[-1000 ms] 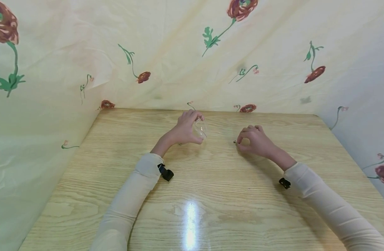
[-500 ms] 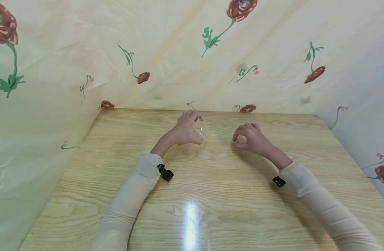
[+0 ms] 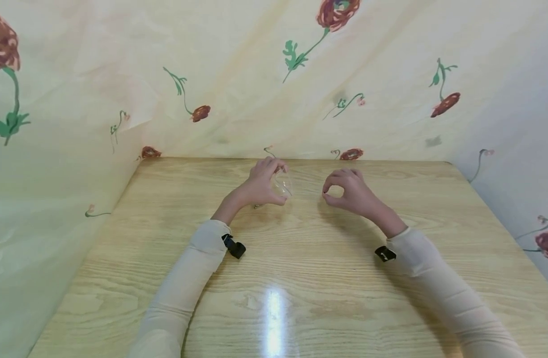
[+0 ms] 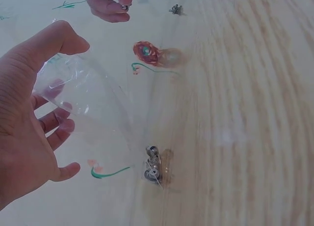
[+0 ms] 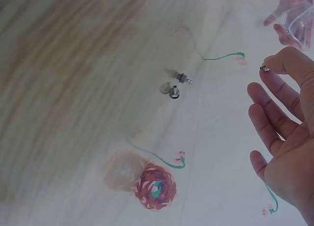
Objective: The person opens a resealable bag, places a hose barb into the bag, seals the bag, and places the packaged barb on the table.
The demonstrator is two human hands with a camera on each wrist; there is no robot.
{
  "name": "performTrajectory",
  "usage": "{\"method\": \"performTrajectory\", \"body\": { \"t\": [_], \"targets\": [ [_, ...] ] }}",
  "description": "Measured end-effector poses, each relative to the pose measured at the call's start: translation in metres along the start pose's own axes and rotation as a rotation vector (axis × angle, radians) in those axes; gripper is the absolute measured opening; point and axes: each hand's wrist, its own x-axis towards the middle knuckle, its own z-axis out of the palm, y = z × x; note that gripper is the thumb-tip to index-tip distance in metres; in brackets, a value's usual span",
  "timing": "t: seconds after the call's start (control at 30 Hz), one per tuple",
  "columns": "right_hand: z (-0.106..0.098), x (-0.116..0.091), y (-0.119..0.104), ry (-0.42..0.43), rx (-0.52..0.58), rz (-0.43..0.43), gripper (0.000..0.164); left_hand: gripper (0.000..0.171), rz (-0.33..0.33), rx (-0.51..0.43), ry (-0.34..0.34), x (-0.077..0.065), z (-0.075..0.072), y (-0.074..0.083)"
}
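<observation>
While the left hand [image 3: 261,186] is holding a clear container [image 3: 286,185], fingers wide, near the worktop's [image 3: 310,243] far edge, the right hand [image 3: 352,195] is pinching a metal piece [image 5: 265,68] whose smallness could cause slippage.

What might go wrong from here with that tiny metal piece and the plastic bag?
The tiny metal piece might drop, as the right hand holds it only in a pinch. The clear plastic bag looks thin and might fold shut or slip from the left hand.
</observation>
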Motion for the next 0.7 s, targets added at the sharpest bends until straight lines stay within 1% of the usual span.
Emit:
{"method": "performTrajectory", "body": {
  "t": [0.2, 0.33, 0.47, 0.7],
  "targets": [
    [0.001, 0.007, -0.006, 0.038, 0.048, 0.001, 0.008, 0.066, -0.002, -0.001, -0.019, 0.0, -0.001, 0.001],
    [0.002, 0.014, -0.009, 0.062, 0.08, -0.01, 0.008, 0.069, -0.002, 0.007, -0.022, 0.001, -0.001, 0.0],
    [0.001, 0.021, -0.014, 0.077, 0.107, -0.024, 0.002, 0.073, 0.009, 0.028, -0.017, 0.001, -0.002, 0.0],
    [0.001, 0.032, -0.02, 0.126, 0.166, -0.055, 0.005, 0.071, 0.003, 0.031, -0.019, 0.001, -0.005, 0.0]
  ]
}}
